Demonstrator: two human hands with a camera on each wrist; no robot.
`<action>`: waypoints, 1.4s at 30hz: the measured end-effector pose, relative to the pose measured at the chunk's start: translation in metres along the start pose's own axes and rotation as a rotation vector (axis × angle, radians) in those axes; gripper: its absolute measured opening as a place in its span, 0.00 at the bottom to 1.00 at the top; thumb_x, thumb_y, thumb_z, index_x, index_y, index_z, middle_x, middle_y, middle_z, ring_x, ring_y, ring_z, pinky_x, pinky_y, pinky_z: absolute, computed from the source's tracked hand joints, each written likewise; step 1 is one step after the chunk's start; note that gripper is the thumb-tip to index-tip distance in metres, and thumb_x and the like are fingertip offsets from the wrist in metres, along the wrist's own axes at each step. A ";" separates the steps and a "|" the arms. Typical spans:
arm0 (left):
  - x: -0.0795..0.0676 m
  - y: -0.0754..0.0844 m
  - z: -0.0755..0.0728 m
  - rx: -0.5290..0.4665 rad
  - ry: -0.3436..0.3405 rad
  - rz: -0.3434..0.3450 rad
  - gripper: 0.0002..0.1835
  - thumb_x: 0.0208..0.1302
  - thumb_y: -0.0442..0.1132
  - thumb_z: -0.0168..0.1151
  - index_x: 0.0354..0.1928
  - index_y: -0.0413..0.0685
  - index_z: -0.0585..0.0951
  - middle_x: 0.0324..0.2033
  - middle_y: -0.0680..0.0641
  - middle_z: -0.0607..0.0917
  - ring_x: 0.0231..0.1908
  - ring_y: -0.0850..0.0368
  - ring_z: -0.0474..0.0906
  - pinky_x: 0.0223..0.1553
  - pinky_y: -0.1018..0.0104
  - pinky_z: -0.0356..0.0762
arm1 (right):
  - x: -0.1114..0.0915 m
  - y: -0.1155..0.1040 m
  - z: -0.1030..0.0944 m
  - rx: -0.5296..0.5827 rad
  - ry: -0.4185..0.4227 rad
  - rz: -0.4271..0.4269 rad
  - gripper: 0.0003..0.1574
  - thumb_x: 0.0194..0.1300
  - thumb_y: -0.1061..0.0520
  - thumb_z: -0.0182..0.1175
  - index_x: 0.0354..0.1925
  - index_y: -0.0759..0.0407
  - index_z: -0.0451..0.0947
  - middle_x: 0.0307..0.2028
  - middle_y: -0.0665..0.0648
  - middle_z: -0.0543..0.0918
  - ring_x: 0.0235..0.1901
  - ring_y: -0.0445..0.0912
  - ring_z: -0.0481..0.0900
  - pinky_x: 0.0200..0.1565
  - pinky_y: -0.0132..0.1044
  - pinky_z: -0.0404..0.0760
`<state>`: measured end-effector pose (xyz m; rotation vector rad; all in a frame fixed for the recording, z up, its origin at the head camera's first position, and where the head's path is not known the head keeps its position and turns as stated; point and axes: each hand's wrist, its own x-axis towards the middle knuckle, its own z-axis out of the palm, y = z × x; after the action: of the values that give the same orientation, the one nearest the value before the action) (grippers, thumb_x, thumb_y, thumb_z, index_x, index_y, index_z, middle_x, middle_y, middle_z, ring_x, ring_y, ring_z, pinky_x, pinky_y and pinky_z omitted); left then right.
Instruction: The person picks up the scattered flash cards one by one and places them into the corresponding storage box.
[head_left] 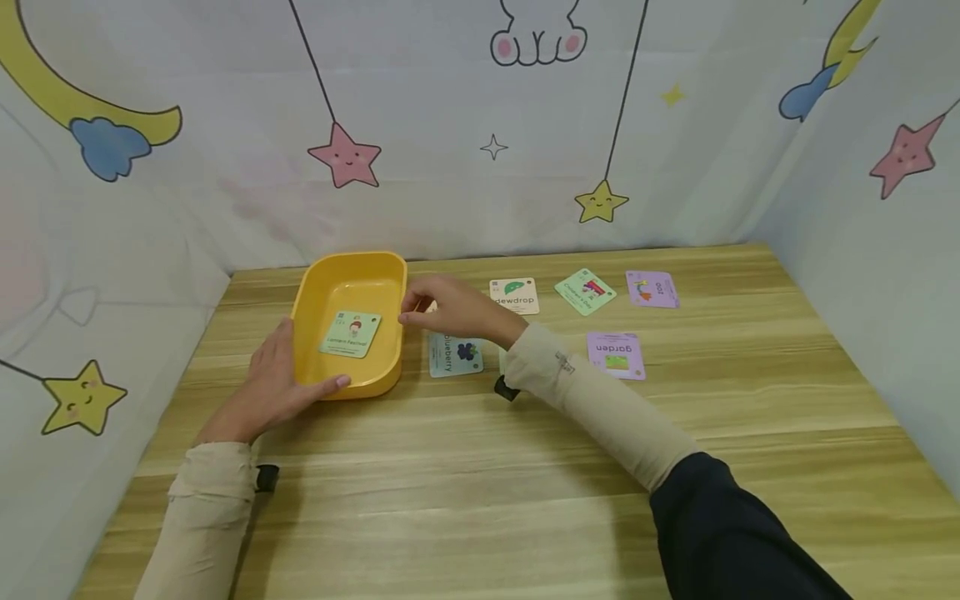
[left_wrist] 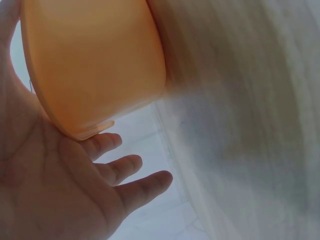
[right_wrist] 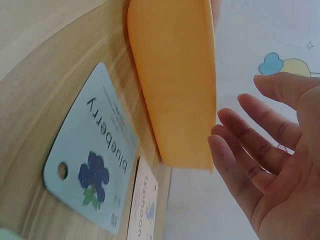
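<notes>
A yellow plastic box (head_left: 386, 275) stands on the table, with a green "Lantern Festival" card (head_left: 350, 334) lying inside. My left hand (head_left: 273, 379) rests against its front left corner, thumb over the front rim and fingers spread along the left side. In the left wrist view, three fingers (left_wrist: 145, 192) stretch out past the box wall. Just outside the right rim, my right hand (head_left: 457, 308) holds nothing, its fingers loosely bent. Below it lies the blue "blueberry" card (right_wrist: 95, 155), with the "typhoon" card (right_wrist: 143, 205) beside it, mostly covered by my hand in the head view.
Right of the box lie a "dewdrop" card (head_left: 514, 305), a green "Children's Day" card (head_left: 585, 292), a purple "zoo" card (head_left: 652, 289) and a purple "garden" card (head_left: 616, 356). My right sleeve (head_left: 592, 400) crosses over the table. A printed cloth wall (head_left: 450, 217) borders the back.
</notes>
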<state>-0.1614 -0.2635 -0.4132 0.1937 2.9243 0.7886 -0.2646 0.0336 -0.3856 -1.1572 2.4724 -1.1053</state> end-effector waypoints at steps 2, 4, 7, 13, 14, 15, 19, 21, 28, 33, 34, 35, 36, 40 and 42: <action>-0.001 -0.001 0.000 -0.005 0.003 0.004 0.70 0.58 0.69 0.67 0.79 0.37 0.32 0.76 0.25 0.46 0.73 0.26 0.45 0.70 0.28 0.45 | -0.006 0.003 -0.003 0.008 -0.004 0.010 0.08 0.73 0.50 0.63 0.43 0.51 0.84 0.41 0.46 0.86 0.45 0.41 0.82 0.49 0.32 0.80; -0.002 -0.001 0.000 -0.011 -0.003 0.001 0.70 0.58 0.70 0.67 0.79 0.38 0.31 0.77 0.27 0.43 0.75 0.27 0.42 0.71 0.28 0.43 | -0.012 0.006 -0.007 0.008 -0.004 0.019 0.07 0.73 0.50 0.63 0.44 0.50 0.83 0.41 0.45 0.86 0.45 0.41 0.82 0.49 0.33 0.81; -0.002 -0.001 -0.001 -0.015 -0.024 -0.006 0.71 0.59 0.70 0.66 0.79 0.39 0.28 0.78 0.28 0.37 0.76 0.27 0.37 0.72 0.28 0.40 | -0.023 0.010 -0.014 0.001 -0.002 0.051 0.08 0.73 0.49 0.62 0.44 0.50 0.83 0.41 0.45 0.86 0.45 0.42 0.82 0.47 0.35 0.81; -0.002 -0.002 -0.001 -0.005 0.007 0.023 0.70 0.58 0.68 0.68 0.79 0.36 0.31 0.76 0.25 0.45 0.74 0.26 0.44 0.71 0.29 0.44 | -0.038 0.016 -0.028 -0.001 0.025 0.108 0.10 0.73 0.49 0.62 0.44 0.52 0.83 0.40 0.51 0.87 0.41 0.46 0.83 0.42 0.38 0.82; -0.001 -0.002 -0.001 -0.004 0.012 0.027 0.70 0.58 0.67 0.68 0.79 0.36 0.32 0.76 0.25 0.45 0.74 0.26 0.45 0.71 0.29 0.45 | -0.040 0.016 -0.030 0.001 0.029 0.111 0.10 0.73 0.49 0.62 0.44 0.53 0.83 0.41 0.53 0.87 0.41 0.46 0.83 0.42 0.39 0.82; -0.001 -0.002 -0.002 -0.004 0.012 0.027 0.70 0.58 0.67 0.68 0.79 0.36 0.32 0.76 0.25 0.45 0.74 0.26 0.44 0.71 0.29 0.44 | -0.042 0.017 -0.032 -0.001 0.031 0.113 0.09 0.73 0.49 0.63 0.44 0.52 0.83 0.41 0.55 0.87 0.40 0.46 0.83 0.43 0.39 0.82; -0.001 -0.003 -0.002 -0.009 0.002 0.026 0.70 0.59 0.68 0.68 0.79 0.37 0.31 0.77 0.27 0.41 0.75 0.26 0.40 0.72 0.29 0.42 | -0.051 0.023 -0.039 -0.016 0.035 0.127 0.09 0.73 0.50 0.63 0.44 0.53 0.83 0.42 0.57 0.88 0.41 0.46 0.83 0.44 0.40 0.82; -0.001 -0.003 -0.002 -0.009 -0.004 0.023 0.70 0.59 0.68 0.67 0.79 0.37 0.30 0.78 0.27 0.40 0.76 0.27 0.39 0.72 0.29 0.41 | -0.056 0.026 -0.043 -0.025 0.034 0.142 0.12 0.73 0.49 0.62 0.47 0.55 0.84 0.42 0.55 0.87 0.42 0.46 0.83 0.44 0.40 0.82; -0.002 -0.003 -0.002 -0.001 0.004 0.020 0.71 0.58 0.68 0.68 0.79 0.34 0.31 0.77 0.25 0.43 0.74 0.26 0.43 0.71 0.29 0.43 | -0.073 0.040 -0.056 -0.041 0.036 0.209 0.20 0.73 0.49 0.62 0.57 0.58 0.83 0.45 0.52 0.86 0.45 0.49 0.82 0.45 0.42 0.81; -0.003 -0.003 -0.002 -0.002 0.004 0.018 0.71 0.58 0.68 0.68 0.79 0.35 0.31 0.76 0.25 0.44 0.74 0.26 0.43 0.71 0.29 0.43 | -0.084 0.049 -0.064 -0.049 0.051 0.221 0.21 0.72 0.50 0.63 0.57 0.60 0.83 0.45 0.53 0.87 0.45 0.48 0.83 0.47 0.44 0.81; -0.003 -0.003 -0.002 -0.003 0.008 0.022 0.70 0.58 0.67 0.68 0.79 0.35 0.32 0.76 0.25 0.45 0.74 0.26 0.44 0.71 0.29 0.44 | -0.086 0.050 -0.065 -0.052 0.054 0.226 0.20 0.72 0.50 0.63 0.57 0.60 0.83 0.44 0.53 0.87 0.45 0.49 0.83 0.47 0.44 0.81; -0.003 -0.003 -0.002 -0.004 0.010 0.025 0.70 0.58 0.67 0.68 0.79 0.35 0.33 0.76 0.25 0.46 0.74 0.27 0.45 0.71 0.29 0.44 | -0.088 0.052 -0.067 -0.056 0.057 0.229 0.20 0.72 0.50 0.63 0.56 0.59 0.83 0.44 0.53 0.87 0.45 0.49 0.84 0.47 0.44 0.82; -0.002 -0.003 -0.002 -0.003 0.010 0.027 0.70 0.58 0.67 0.68 0.79 0.35 0.33 0.76 0.25 0.46 0.74 0.27 0.45 0.71 0.29 0.44 | -0.090 0.053 -0.069 -0.060 0.060 0.234 0.20 0.72 0.50 0.63 0.57 0.59 0.83 0.45 0.53 0.87 0.45 0.49 0.84 0.48 0.45 0.82; -0.002 -0.002 -0.002 -0.004 0.001 0.030 0.69 0.58 0.67 0.68 0.79 0.36 0.33 0.77 0.27 0.45 0.74 0.28 0.44 0.71 0.29 0.43 | -0.099 0.059 -0.076 -0.052 0.066 0.258 0.21 0.72 0.51 0.63 0.58 0.59 0.83 0.46 0.54 0.87 0.46 0.49 0.84 0.50 0.46 0.82; -0.003 -0.002 -0.002 -0.008 -0.004 0.028 0.69 0.59 0.67 0.68 0.79 0.37 0.34 0.77 0.28 0.44 0.75 0.28 0.42 0.72 0.29 0.42 | -0.104 0.061 -0.079 -0.053 0.074 0.276 0.22 0.72 0.50 0.63 0.58 0.59 0.82 0.46 0.54 0.86 0.47 0.49 0.83 0.51 0.46 0.81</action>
<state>-0.1593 -0.2671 -0.4121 0.2355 2.9199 0.8030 -0.2662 0.1780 -0.3864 -0.7675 2.6317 -1.0257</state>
